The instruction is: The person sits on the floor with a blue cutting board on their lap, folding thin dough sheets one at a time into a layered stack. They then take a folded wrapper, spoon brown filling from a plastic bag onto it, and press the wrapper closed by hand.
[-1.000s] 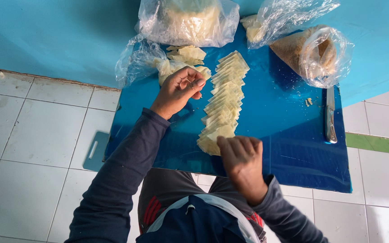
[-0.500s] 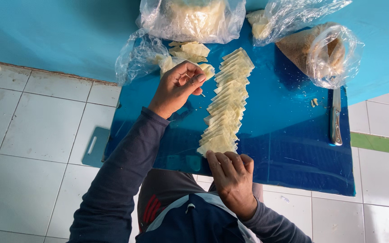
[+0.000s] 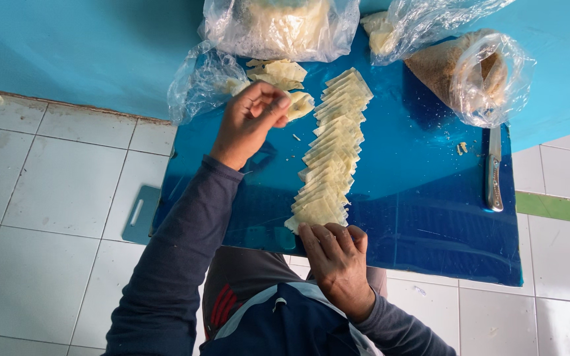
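Observation:
A long overlapping row of pale yellow dough squares [image 3: 332,142] lies down the middle of a shiny blue board [image 3: 423,217]. My right hand [image 3: 335,254] rests at the near end of the row, fingertips pressing the closest square. My left hand [image 3: 249,122] hovers over the board's far left, fingers pinched together beside a loose dough square [image 3: 300,104]; whether it holds a piece is unclear. More loose dough pieces [image 3: 276,71] lie just beyond it.
Clear plastic bags stand at the board's far edge: one with pale dough [image 3: 278,26], a crumpled one [image 3: 199,82], one with brown filling [image 3: 473,72]. A knife [image 3: 494,173] lies at the right edge. White tiled floor [image 3: 54,198] surrounds the board.
My right hand has slid left and forward onto the near end of the row. My left hand has lifted slightly, staying near the loose pieces.

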The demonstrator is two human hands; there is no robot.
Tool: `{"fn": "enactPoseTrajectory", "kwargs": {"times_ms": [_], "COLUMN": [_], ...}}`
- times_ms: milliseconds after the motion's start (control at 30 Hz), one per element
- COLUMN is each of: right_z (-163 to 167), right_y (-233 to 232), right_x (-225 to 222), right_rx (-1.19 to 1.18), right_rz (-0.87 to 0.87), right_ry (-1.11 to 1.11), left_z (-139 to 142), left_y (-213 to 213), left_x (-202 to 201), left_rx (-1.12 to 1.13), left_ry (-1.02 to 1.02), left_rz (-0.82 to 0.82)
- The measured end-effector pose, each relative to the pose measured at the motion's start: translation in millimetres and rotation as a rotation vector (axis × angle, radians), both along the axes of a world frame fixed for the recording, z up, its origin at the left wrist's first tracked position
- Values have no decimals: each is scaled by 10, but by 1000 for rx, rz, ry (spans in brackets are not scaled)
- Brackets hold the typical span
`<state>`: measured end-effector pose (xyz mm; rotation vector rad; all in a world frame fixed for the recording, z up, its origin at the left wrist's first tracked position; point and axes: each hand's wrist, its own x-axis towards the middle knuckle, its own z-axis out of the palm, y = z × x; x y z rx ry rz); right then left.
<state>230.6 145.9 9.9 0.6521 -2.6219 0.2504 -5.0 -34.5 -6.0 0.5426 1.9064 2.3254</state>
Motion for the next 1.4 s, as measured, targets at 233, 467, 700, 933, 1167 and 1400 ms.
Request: {"fn": "enactPoseTrajectory", "kwargs": {"times_ms": [233, 467, 700, 933, 1167, 1400], "right_z": [316, 667, 463, 182, 214, 207], "right_y": [28, 709, 1287, 1494, 1331, 1079], "right_x": [-105, -665, -1822, -1857, -1786, -1841], "right_rx": [-186, -171, -833, -912, -934, -863], "right_rz": [58, -3, -50, -93, -79, 81], "right_ry": [9, -23, -115, -175, -227, -312], "left_z": [46, 105, 88, 78, 106, 95], "left_y": [-175, 55, 297, 363, 383, 387], "left_x": [-65, 71, -31, -126, -59, -93], "left_rx": [-739, -1217, -1253, -1242, -1323, -958], "left_ry": [727, 801, 881, 951, 942, 761], "left_rz": [424, 354, 349, 347, 317, 269]}}
